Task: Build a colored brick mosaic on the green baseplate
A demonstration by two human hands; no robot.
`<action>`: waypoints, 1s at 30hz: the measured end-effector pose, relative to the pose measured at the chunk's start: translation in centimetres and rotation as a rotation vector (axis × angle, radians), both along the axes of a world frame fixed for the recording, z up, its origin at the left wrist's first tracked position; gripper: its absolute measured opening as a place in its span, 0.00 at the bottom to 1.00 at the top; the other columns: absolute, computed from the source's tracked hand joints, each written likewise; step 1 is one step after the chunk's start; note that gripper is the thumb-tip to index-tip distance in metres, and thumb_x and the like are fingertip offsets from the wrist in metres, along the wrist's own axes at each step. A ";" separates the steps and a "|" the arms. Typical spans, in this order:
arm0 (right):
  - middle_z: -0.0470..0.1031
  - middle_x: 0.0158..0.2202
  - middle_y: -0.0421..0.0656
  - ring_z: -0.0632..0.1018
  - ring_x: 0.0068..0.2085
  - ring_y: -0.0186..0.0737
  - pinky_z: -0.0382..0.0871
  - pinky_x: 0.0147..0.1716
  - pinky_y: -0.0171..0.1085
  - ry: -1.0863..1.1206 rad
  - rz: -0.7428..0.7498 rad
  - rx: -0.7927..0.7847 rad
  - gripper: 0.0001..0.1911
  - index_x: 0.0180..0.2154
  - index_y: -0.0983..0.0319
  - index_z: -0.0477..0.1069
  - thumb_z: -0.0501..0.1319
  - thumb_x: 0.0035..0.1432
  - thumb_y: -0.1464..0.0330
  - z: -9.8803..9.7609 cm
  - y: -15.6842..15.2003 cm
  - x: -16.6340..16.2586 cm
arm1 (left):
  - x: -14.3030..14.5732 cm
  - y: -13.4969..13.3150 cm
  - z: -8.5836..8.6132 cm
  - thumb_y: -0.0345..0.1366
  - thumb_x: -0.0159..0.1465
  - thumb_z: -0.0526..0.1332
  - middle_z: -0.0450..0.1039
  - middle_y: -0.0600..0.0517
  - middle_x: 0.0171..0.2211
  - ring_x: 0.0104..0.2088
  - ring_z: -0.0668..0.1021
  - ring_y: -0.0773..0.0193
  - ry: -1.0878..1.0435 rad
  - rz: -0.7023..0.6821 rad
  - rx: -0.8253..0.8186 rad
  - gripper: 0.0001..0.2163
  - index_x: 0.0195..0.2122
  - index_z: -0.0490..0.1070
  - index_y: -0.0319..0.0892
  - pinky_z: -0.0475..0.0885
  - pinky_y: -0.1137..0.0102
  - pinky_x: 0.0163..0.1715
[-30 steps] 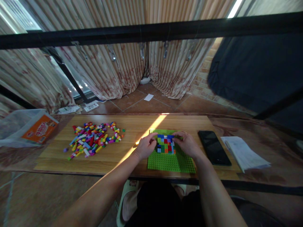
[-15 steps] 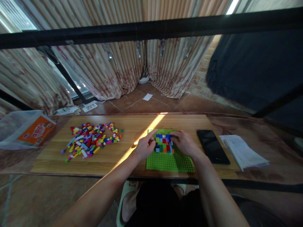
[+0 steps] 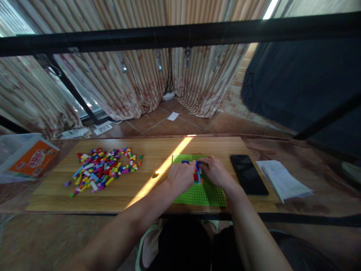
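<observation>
Striped curtains [image 3: 135, 82] with reddish marks hang at the back, behind a long black bar [image 3: 169, 37], and a white paper [image 3: 173, 116] lies on the brown floor [image 3: 158, 126]. Closer in is a wooden surface [image 3: 162, 148] with a bright strip of sun across it. A green bumpy board [image 3: 205, 195] lies on it, in front of the person, with a flat patch of little blocks [image 3: 196, 177] on its upper part. Blue, red and orange ones peek out between the hands. The left hand [image 3: 182, 175] reaches over the patch and covers much of it, with one finger stretched out to the blue blocks near the top. I cannot tell if its other fingers hold anything. The right hand [image 3: 216, 171] is bent over the patch's top right corner, its fingertips at the blue blocks; I cannot tell if they pinch one. Far to the left sits a big messy pile of bright blocks [image 3: 98, 171], and a purple block [image 3: 67, 183] lies just beside it. A clear box [image 3: 14, 150] with an orange label [image 3: 34, 158] is past that. On the right are a black phone [image 3: 249, 175] and some white papers [image 3: 284, 180].
</observation>
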State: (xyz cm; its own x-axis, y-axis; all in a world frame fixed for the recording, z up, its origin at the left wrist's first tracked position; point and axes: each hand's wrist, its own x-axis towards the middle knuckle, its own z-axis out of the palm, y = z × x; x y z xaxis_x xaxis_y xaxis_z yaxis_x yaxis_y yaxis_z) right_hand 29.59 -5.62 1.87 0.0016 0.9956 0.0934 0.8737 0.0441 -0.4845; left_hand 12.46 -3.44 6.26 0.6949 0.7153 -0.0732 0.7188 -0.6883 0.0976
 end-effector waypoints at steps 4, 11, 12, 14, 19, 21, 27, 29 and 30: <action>0.78 0.39 0.49 0.78 0.41 0.46 0.69 0.44 0.40 0.016 -0.007 0.002 0.13 0.43 0.61 0.79 0.58 0.60 0.68 -0.2 0.1 0.1 | 0.1 -0.1 -0.1 0.27 0.63 0.49 0.78 0.42 0.29 0.33 0.81 0.49 -0.020 -0.003 -0.037 0.19 0.55 0.67 0.37 0.73 0.62 0.30; 0.79 0.39 0.48 0.78 0.41 0.47 0.70 0.44 0.43 0.065 -0.038 0.039 0.12 0.42 0.60 0.79 0.59 0.59 0.68 -0.7 0.0 0.2 | 0.5 -0.2 0.3 0.27 0.62 0.52 0.78 0.39 0.34 0.37 0.80 0.48 -0.040 0.042 -0.117 0.19 0.54 0.68 0.37 0.73 0.60 0.36; 0.79 0.39 0.48 0.78 0.41 0.47 0.70 0.45 0.43 0.074 -0.045 0.048 0.12 0.42 0.60 0.79 0.59 0.59 0.68 -0.7 0.0 0.2 | 0.5 -0.3 0.2 0.27 0.62 0.52 0.78 0.39 0.34 0.37 0.80 0.48 -0.050 0.051 -0.121 0.19 0.54 0.68 0.37 0.72 0.60 0.36; 0.79 0.39 0.48 0.78 0.41 0.47 0.70 0.45 0.44 0.094 -0.058 0.071 0.12 0.41 0.60 0.79 0.60 0.58 0.68 -0.8 -0.1 0.0 | 0.3 -0.4 -0.1 0.27 0.61 0.53 0.78 0.39 0.34 0.36 0.80 0.48 -0.089 0.072 -0.126 0.20 0.55 0.67 0.37 0.72 0.60 0.37; 0.79 0.39 0.47 0.78 0.41 0.46 0.71 0.45 0.45 0.161 -0.081 0.138 0.11 0.41 0.60 0.79 0.62 0.55 0.68 -1.1 -0.7 -0.1 | -0.7 -0.6 -1.2 0.30 0.61 0.57 0.78 0.44 0.32 0.34 0.78 0.54 -0.435 0.154 -0.238 0.17 0.51 0.73 0.42 0.70 0.63 0.38; 0.78 0.38 0.48 0.79 0.40 0.46 0.72 0.42 0.45 0.197 -0.101 0.165 0.12 0.42 0.61 0.78 0.62 0.55 0.67 -1.2 -0.9 0.0 | -1.1 -0.8 -1.3 0.33 0.61 0.58 0.76 0.48 0.29 0.30 0.76 0.59 -0.730 0.240 -0.419 0.12 0.45 0.76 0.43 0.70 0.67 0.35; 0.77 0.40 0.46 0.78 0.40 0.41 0.73 0.41 0.43 0.414 -0.117 0.327 0.11 0.41 0.59 0.77 0.58 0.60 0.63 0.4 -0.8 -0.8 | -2.5 -0.8 -1.1 0.44 0.67 0.52 0.68 0.51 0.24 0.20 0.67 0.72 -1.679 0.770 -1.488 0.18 0.41 0.73 0.35 0.61 0.78 0.19; 0.77 0.40 0.44 0.78 0.42 0.41 0.72 0.44 0.43 0.564 -0.022 0.407 0.08 0.38 0.57 0.77 0.61 0.59 0.64 1.5 -1.1 -2.1 | -2.9 -0.6 -1.1 0.45 0.68 0.50 0.68 0.49 0.26 0.22 0.70 0.71 -1.835 0.835 -1.642 0.19 0.41 0.72 0.32 0.64 0.78 0.20; 0.77 0.42 0.43 0.77 0.44 0.41 0.72 0.45 0.43 0.601 0.039 0.408 0.07 0.39 0.56 0.77 0.62 0.58 0.65 2.0 -1.4 -2.8 | -3.1 -0.5 -1.1 0.45 0.68 0.50 0.69 0.48 0.26 0.23 0.71 0.69 -1.875 0.844 -1.665 0.20 0.41 0.72 0.32 0.66 0.77 0.21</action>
